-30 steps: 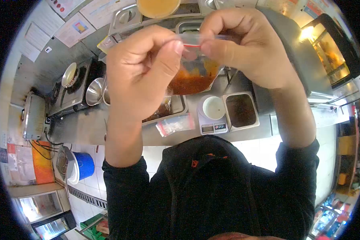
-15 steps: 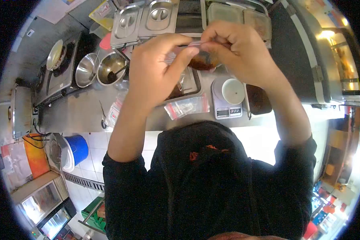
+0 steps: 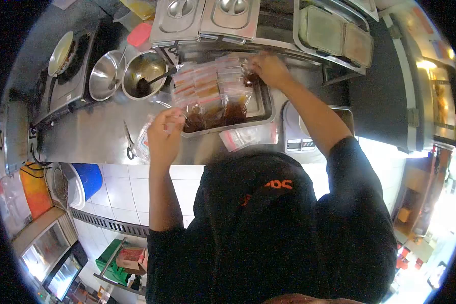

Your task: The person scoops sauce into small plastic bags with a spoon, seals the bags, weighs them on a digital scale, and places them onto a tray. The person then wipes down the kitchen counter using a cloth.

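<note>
A metal tray (image 3: 265, 105) holds rows of clear zip bags (image 3: 207, 91) with reddish-brown sauce inside. At its back right corner, my right hand (image 3: 269, 70) has its fingers closed on the top of a small zip bag of dark sauce (image 3: 249, 79), blurred by motion. My left hand (image 3: 165, 127) is beside the tray's front left corner, thumb and fingers drawn together close to the nearest bags. Whether anything is pinched there I cannot make out. A pack of flat zip bags (image 3: 248, 136) lies at the tray's front edge.
Left of the tray stand two steel bowls (image 3: 106, 76), one with a dark-handled utensil. Scissors (image 3: 130, 144) lie near the counter edge. A kitchen scale (image 3: 300, 145) is partly under my right forearm. Lidded steel pans (image 3: 230, 17) and a tray of containers (image 3: 324, 33) sit behind.
Both hands were together at the seal of a sauce bag above the tray. They have parted: the right went down to the tray's back right corner with the bag, the left to its front left.
</note>
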The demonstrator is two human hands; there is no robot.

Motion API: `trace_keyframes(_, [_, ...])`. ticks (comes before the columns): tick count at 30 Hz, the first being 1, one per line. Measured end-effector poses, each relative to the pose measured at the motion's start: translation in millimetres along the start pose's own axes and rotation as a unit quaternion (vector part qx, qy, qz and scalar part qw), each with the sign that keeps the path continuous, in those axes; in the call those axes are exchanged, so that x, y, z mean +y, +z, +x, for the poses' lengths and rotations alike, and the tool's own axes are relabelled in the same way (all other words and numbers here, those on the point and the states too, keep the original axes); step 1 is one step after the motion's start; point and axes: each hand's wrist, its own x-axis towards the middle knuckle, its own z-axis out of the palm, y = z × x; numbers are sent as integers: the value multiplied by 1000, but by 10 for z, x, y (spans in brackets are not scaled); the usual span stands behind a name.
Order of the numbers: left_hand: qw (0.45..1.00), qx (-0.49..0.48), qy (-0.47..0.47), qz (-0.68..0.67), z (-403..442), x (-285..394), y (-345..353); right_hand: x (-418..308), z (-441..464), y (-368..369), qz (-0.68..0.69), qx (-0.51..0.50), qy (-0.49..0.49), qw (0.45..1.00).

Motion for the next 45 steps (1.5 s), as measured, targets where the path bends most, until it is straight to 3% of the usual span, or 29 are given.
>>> trace_keyframes(3, [994,-73,2,80,-196,-108,173,-29,147,87,-38,15,22,999])
trace_keyframes(6, [966,-144,145,157,-349,-208,421,-35,233,75,-43,-11,52,998])
trace_keyframes(10, [915,-257,219,220,-494,-355,846,-32,236,-28,-68,-21,57,996])
trace_keyframes(16, [805,-266,437,300,-429,-408,1461,-60,61,-88,6,37,126,991])
trace_keyframes(19, [791,-253,463,310,-406,-440,1652,-228,-342,-208,112,155,51,980])
trace_keyframes(22, [811,-237,472,251,-370,-456,1673,-562,-994,-388,169,127,46,976])
trace_keyframes(24, [818,-239,461,249,-349,-432,1612,-661,-1442,-379,219,57,96,969])
trace_keyframes(25, [821,-239,457,246,-337,-419,1617,-634,-1673,-305,249,70,64,964])
trace_keyframes(27, [815,-258,457,244,-313,-427,1660,-733,-2018,-297,267,15,115,957])
trace_keyframes(31, [805,-197,507,236,-314,-401,1623,-720,-2575,-219,388,-118,201,892])
trace_keyframes(34, [853,-181,449,194,-319,-433,1412,-579,-2934,-147,498,-184,115,840])
trace_keyframes(36, [891,-160,312,289,-286,-526,1080,-692,-3103,-233,609,-185,176,751])
trace_keyframes(37, [910,-67,281,296,-213,-596,923,-760,-3151,-311,637,-184,200,721])
trace_keyframes(38, [922,27,247,299,-121,-678,772,-826,-3123,-528,620,-186,214,732])
trace_keyframes(40, [906,122,199,355,53,-997,485,-871,-3224,-611,612,-182,241,731])
trace_keyframes(43, [890,139,128,414,132,-1081,221,-760,-3345,-542,619,-175,236,728])
trace_keyframes(45, [883,102,98,446,146,-1181,224,-692,-3296,-630,591,-187,185,763])
